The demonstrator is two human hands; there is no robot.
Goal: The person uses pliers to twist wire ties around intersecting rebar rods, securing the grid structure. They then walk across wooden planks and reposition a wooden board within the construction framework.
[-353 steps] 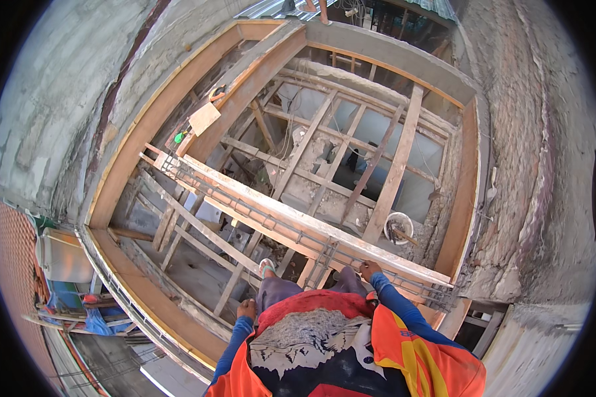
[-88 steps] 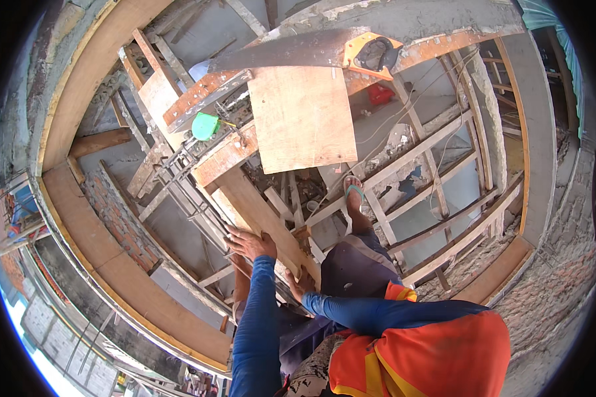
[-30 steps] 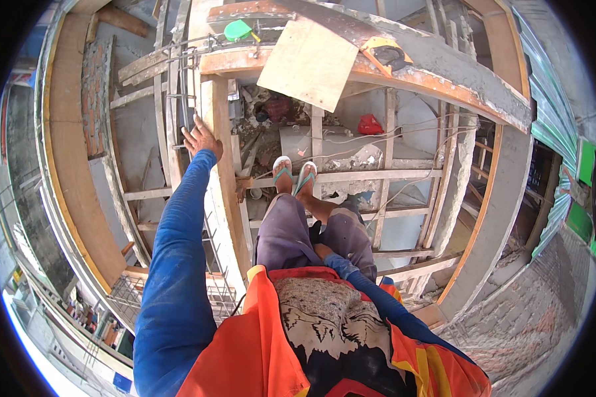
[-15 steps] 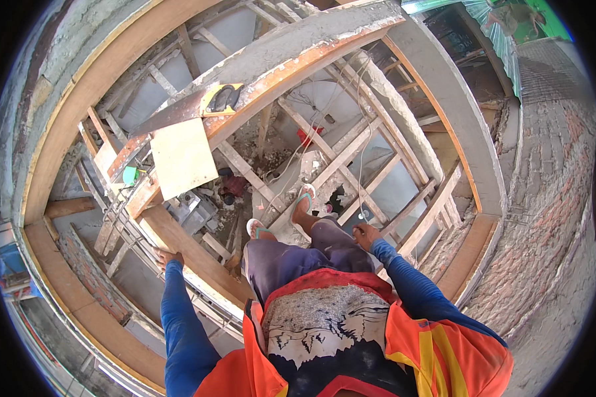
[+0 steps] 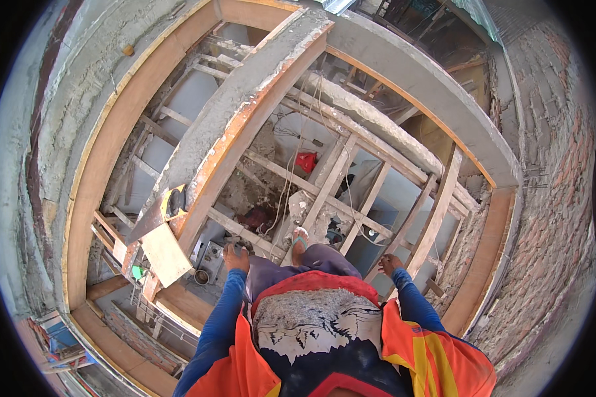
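Note:
My left hand (image 5: 236,258) is beside my left thigh, fingers apart, with nothing visible in it. My right hand (image 5: 391,264) is out to the right near a wooden brace (image 5: 437,215), fingers loosely apart and holding nothing visible; I cannot tell whether it touches the wood. To the left of my left hand, a square plywood piece (image 5: 167,255) lies at the end of a concrete beam (image 5: 232,116). Just beyond it rests a handsaw with a yellow and black handle (image 5: 174,203). A small green object (image 5: 138,272) sits beside the plywood.
Below me, timber braces (image 5: 324,175) cross over a rubble-strewn lower level. Loose cables (image 5: 291,192) hang among them, near a red object (image 5: 306,161). My sandalled foot (image 5: 299,241) stands on a narrow support. Wooden formwork (image 5: 106,165) curves around the left, and a brick wall (image 5: 549,218) rises on the right.
My left hand has come off the formwork edge and in beside my thigh. My right hand has moved outward to the right. The view has turned, shifting the saw and plywood left and down.

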